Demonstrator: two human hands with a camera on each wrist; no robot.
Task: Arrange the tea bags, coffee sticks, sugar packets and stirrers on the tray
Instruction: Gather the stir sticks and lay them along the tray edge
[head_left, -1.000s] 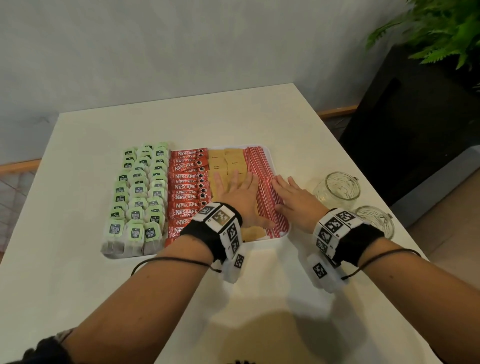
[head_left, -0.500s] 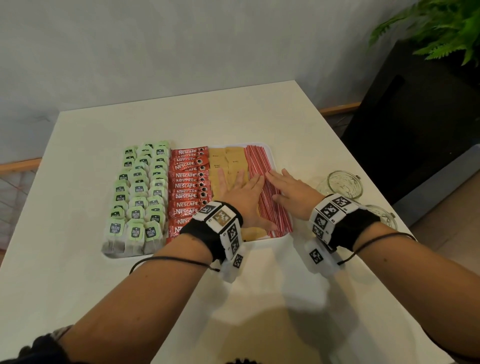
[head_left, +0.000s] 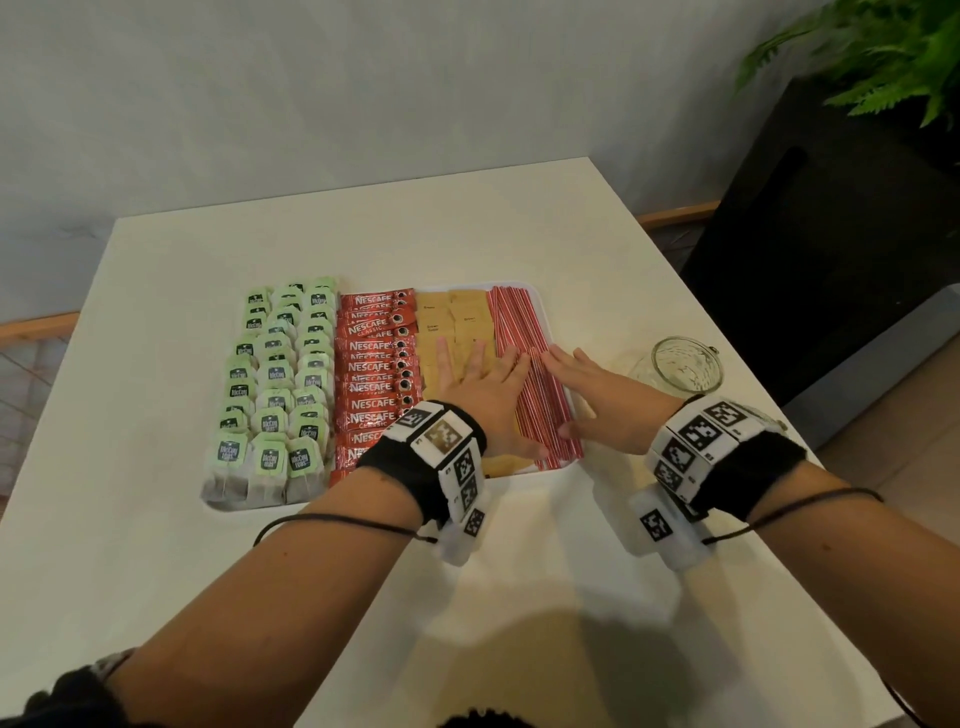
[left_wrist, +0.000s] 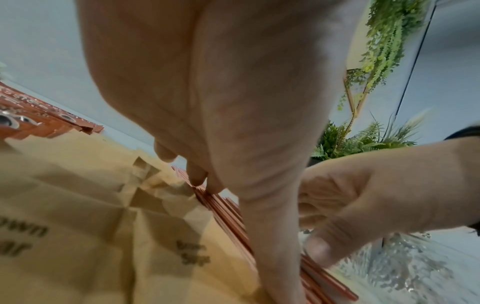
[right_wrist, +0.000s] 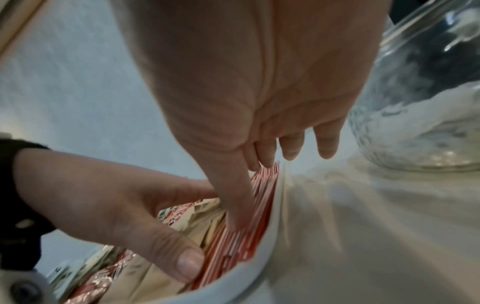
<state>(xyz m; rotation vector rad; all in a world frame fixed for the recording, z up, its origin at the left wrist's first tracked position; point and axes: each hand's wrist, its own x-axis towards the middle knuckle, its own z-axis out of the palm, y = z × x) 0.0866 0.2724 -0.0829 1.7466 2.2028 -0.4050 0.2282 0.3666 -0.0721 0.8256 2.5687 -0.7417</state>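
A white tray (head_left: 560, 466) holds green tea bags (head_left: 275, 384) at the left, then red coffee sticks (head_left: 374, 364), brown sugar packets (head_left: 452, 317) and red-striped stirrers (head_left: 514, 322) at the right. My left hand (head_left: 485, 387) lies flat with straight fingers over the sugar packets (left_wrist: 91, 226), its thumb on the stirrers (left_wrist: 228, 211). My right hand (head_left: 597, 389) lies flat too, fingers straight, along the right side of the stirrers (right_wrist: 262, 195) by the tray rim (right_wrist: 270, 246). Neither hand holds anything.
An empty glass jar (head_left: 685, 364) stands on the white table (head_left: 467, 234) just right of my right hand, close in the right wrist view (right_wrist: 415, 102). A black cabinet (head_left: 831, 234) with a green plant (head_left: 893, 52) stands off the table's right edge.
My right hand has slid a little left and forward along the stirrers' right side. My left hand stays flat on the sugar packets and stirrers.
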